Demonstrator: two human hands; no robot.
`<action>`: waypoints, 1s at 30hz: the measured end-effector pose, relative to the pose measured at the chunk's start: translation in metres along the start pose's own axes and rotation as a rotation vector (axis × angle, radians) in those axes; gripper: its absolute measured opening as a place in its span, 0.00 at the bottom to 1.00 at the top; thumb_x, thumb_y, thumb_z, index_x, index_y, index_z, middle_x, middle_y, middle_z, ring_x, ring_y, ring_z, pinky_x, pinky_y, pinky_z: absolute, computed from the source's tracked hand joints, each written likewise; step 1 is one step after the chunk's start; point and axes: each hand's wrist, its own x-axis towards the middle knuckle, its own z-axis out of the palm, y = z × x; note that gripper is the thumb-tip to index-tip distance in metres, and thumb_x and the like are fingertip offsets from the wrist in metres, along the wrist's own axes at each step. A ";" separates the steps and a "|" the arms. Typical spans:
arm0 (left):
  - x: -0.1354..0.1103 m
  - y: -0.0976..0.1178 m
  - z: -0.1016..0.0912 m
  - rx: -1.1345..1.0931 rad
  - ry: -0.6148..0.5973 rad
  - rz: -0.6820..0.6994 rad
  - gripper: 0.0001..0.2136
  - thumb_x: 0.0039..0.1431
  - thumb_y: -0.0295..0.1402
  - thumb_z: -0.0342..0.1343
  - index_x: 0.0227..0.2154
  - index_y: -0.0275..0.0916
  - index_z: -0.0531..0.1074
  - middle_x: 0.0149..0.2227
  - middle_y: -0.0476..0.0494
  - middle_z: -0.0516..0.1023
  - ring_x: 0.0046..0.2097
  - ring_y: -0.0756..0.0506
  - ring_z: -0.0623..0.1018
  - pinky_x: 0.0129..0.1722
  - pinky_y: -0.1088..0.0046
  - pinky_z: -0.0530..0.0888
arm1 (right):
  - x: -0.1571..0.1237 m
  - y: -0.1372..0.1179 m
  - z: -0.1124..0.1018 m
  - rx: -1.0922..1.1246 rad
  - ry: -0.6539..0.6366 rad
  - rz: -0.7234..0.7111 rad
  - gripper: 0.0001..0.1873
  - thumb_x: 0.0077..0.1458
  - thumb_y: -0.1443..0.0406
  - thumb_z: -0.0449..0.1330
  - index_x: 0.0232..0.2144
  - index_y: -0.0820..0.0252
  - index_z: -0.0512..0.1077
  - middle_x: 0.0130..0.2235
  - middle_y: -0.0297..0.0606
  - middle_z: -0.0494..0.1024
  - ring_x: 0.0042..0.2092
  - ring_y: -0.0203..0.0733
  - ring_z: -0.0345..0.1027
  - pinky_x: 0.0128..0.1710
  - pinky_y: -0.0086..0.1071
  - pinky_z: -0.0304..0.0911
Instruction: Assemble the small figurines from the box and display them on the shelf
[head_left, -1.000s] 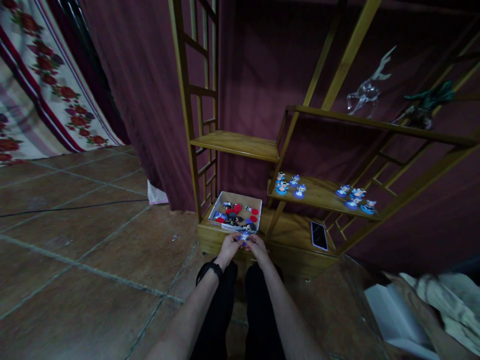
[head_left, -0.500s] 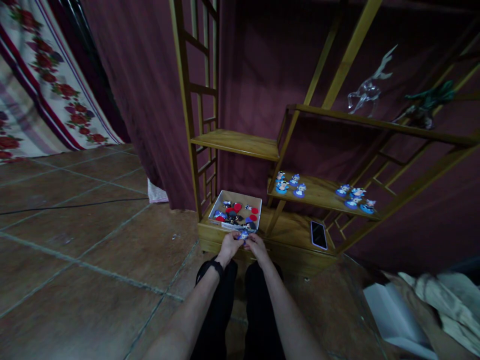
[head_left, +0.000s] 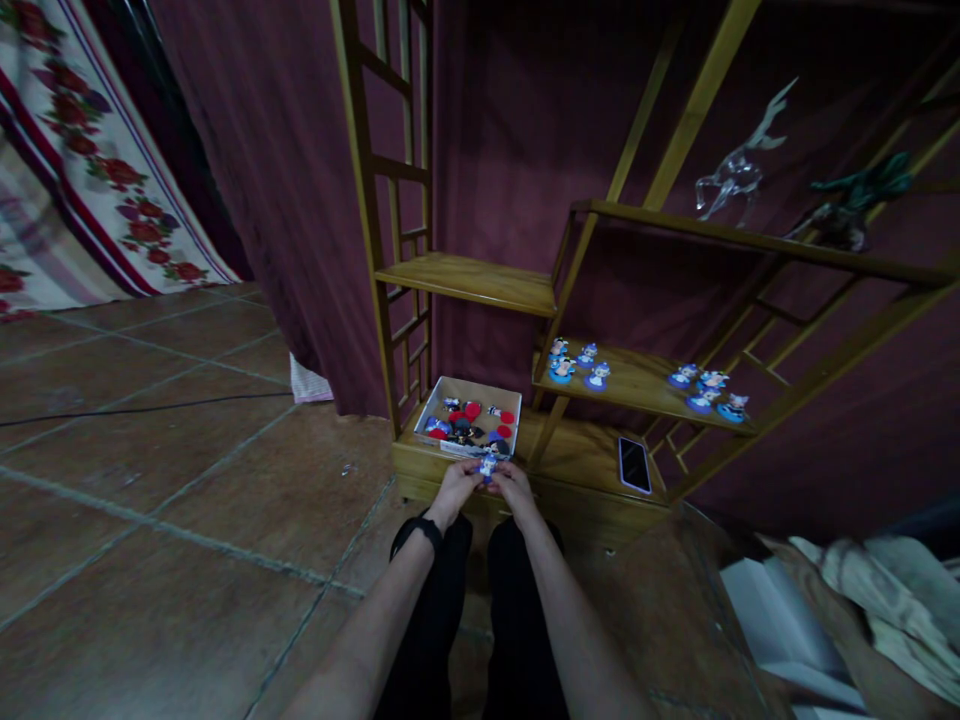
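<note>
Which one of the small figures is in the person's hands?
The purple-and-white figure held between the left hand and right hand; the other figures are in the box or on the shelf.

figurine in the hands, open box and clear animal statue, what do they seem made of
Figurine: probably plastic, by its solid white-and-purple colouring; finish too small to judge. Open box: likely cardboard, matte, with thin pale walls. Clear animal statue: glass or clear plastic, glossy, see-through with bright highlights.

Counts from my remote view.
One figurine between two hands; one box beyond them; right of the hands, eight shelved figurines, one phone, two sculptures.
</note>
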 end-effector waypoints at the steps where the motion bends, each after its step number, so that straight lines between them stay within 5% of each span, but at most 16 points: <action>1: 0.000 0.000 0.000 0.006 -0.006 0.003 0.10 0.38 0.25 0.56 0.29 0.33 0.75 0.23 0.47 0.75 0.23 0.52 0.69 0.25 0.78 0.65 | 0.000 0.000 0.000 -0.003 -0.002 0.002 0.12 0.34 0.63 0.61 0.27 0.59 0.70 0.25 0.31 0.73 0.23 0.34 0.66 0.26 0.29 0.64; 10: 0.000 0.001 0.002 0.041 -0.113 0.039 0.16 0.37 0.24 0.58 0.35 0.32 0.74 0.28 0.47 0.76 0.30 0.50 0.72 0.34 0.75 0.67 | 0.000 -0.003 -0.003 -0.075 -0.009 -0.005 0.14 0.35 0.61 0.61 0.29 0.59 0.71 0.26 0.31 0.75 0.27 0.36 0.67 0.26 0.28 0.63; 30: 0.011 -0.022 -0.001 0.069 -0.022 0.112 0.14 0.35 0.18 0.55 0.30 0.32 0.71 0.26 0.48 0.75 0.28 0.50 0.73 0.33 0.72 0.70 | -0.006 -0.011 0.002 -0.047 -0.027 -0.012 0.13 0.35 0.61 0.61 0.29 0.58 0.71 0.29 0.33 0.76 0.29 0.38 0.69 0.26 0.28 0.63</action>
